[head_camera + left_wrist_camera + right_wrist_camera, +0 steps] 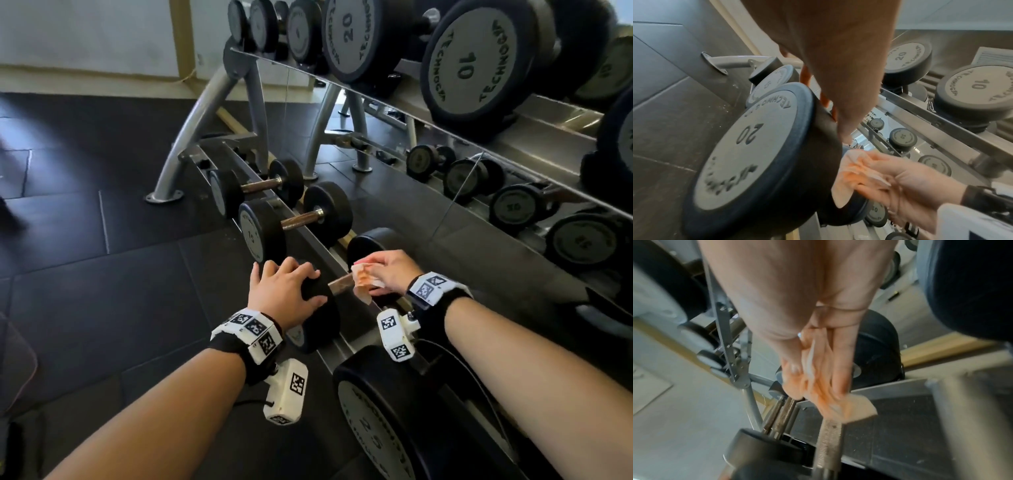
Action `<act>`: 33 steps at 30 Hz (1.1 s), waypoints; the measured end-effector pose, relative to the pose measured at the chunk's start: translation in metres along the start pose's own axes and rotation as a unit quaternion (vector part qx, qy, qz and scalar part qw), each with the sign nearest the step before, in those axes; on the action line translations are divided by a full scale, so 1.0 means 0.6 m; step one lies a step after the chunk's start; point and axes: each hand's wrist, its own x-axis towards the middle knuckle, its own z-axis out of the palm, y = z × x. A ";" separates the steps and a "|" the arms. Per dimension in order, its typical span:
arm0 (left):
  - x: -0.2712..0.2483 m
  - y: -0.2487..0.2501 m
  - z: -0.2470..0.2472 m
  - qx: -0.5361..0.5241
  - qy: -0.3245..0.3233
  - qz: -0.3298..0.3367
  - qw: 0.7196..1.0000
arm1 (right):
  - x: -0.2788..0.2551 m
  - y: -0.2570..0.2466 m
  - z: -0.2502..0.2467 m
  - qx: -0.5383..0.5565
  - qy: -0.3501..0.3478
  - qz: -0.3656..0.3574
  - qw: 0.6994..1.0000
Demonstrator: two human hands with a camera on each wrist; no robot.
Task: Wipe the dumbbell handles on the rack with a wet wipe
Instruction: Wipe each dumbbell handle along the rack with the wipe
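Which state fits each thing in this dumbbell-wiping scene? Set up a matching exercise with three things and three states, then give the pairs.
Things:
1. left hand
2. right hand
3. wipe

States:
A. wrapped around the handle
B. resting on the dumbbell's black end marked 20
C. gripping the wipe

Pairs: 1-B, 2-C, 3-A

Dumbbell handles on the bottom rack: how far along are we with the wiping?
Done: cannot be told; no handle looks plainly wiped. In hand: the right hand holds the wet wipe around the handle of the 20 dumbbell, while the left hand steadies its near head. Left: possibly the two dumbbells beyond with bare handles, and the 25 dumbbell nearer.
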 end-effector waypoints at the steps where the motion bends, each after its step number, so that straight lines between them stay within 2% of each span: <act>1: 0.008 0.002 0.001 -0.018 0.019 -0.007 1.000 | 0.012 0.004 -0.001 0.006 -0.014 0.007 1.000; 3: 0.029 0.011 -0.001 -0.072 0.037 -0.022 0.996 | 0.034 0.006 -0.006 -0.014 -0.019 -0.015 1.000; 6: 0.045 0.015 0.001 -0.188 0.014 -0.054 0.981 | 0.059 0.003 -0.005 -0.097 0.032 -0.088 0.991; 9: 0.038 0.013 0.007 -0.243 0.009 -0.070 0.968 | 0.073 0.007 0.013 -0.196 0.035 -0.123 0.972; 14: 0.026 0.006 0.029 -0.283 0.061 -0.058 0.955 | 0.081 0.001 0.029 -0.380 0.005 -0.184 0.906; 18: 0.028 -0.004 0.037 -0.318 0.069 -0.057 0.944 | 0.086 0.000 0.027 -0.465 -0.005 -0.167 0.869; 21: 0.030 -0.007 0.041 -0.315 0.072 -0.050 0.945 | 0.077 0.000 0.042 -0.463 -0.025 -0.148 0.874; 24: 0.030 -0.009 0.044 -0.308 0.081 -0.046 0.947 | 0.065 -0.008 0.066 -0.420 -0.060 -0.199 0.883; 28: 0.029 -0.016 0.046 -0.309 0.071 -0.033 0.948 | 0.067 -0.017 0.068 -0.425 -0.137 -0.232 0.864; 30: 0.027 -0.020 0.047 -0.316 0.067 -0.026 0.946 | 0.075 -0.014 0.045 -0.434 -0.129 -0.219 0.864; 33: 0.021 -0.024 0.047 -0.333 0.061 -0.018 0.941 | 0.085 -0.003 0.014 -0.451 -0.079 -0.178 0.871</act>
